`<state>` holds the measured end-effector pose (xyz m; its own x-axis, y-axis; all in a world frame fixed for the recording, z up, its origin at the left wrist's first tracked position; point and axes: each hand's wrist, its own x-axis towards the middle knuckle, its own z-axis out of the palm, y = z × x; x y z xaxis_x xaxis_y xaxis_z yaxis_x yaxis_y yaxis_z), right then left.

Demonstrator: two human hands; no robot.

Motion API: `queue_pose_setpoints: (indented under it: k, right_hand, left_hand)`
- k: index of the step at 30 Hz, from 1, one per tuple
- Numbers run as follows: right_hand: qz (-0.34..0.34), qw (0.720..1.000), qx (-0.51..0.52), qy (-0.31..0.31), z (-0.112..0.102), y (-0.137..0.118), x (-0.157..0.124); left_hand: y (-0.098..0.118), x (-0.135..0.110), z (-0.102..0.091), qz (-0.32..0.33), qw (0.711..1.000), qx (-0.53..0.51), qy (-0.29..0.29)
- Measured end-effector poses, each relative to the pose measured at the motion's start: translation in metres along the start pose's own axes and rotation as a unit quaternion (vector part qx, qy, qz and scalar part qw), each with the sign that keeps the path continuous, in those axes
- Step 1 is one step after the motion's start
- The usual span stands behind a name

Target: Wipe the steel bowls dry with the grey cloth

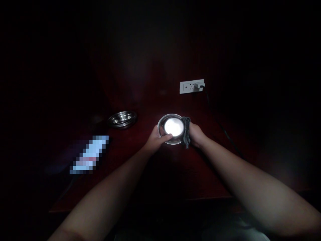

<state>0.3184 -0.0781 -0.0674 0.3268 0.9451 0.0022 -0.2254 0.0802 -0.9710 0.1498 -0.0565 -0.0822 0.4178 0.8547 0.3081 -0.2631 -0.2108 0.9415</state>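
Observation:
A shiny metal bowl (174,126) is held up in front of me, its inside facing me and glaring with light. My left hand (157,138) grips its left rim, the thumb reaching over the inner wall. At the right rim, my right hand (197,134) is closed on a dark grey cloth (186,132) folded over the edge of the bowl. The fingers of both hands are mostly hidden behind the bowl and the cloth.
Stacked metal bowls (122,119) sit on the dark red table (175,177) at the back left. Nearer on the left lies a blurred, lit, flat screen (90,154). A wall socket (192,86) holds a plug, and its dark cord (225,132) runs down the right side.

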Motion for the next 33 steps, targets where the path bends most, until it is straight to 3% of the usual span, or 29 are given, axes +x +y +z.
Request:
queue_pose_setpoints:
  k: [33]
  right_hand:
    - [0.015,1.000,0.010,0.014,-0.0010,-0.0006,0.0006]
  left_hand:
    - [0.0018,-0.0001,0.0020,-0.024,1.000,-0.020,-0.003]
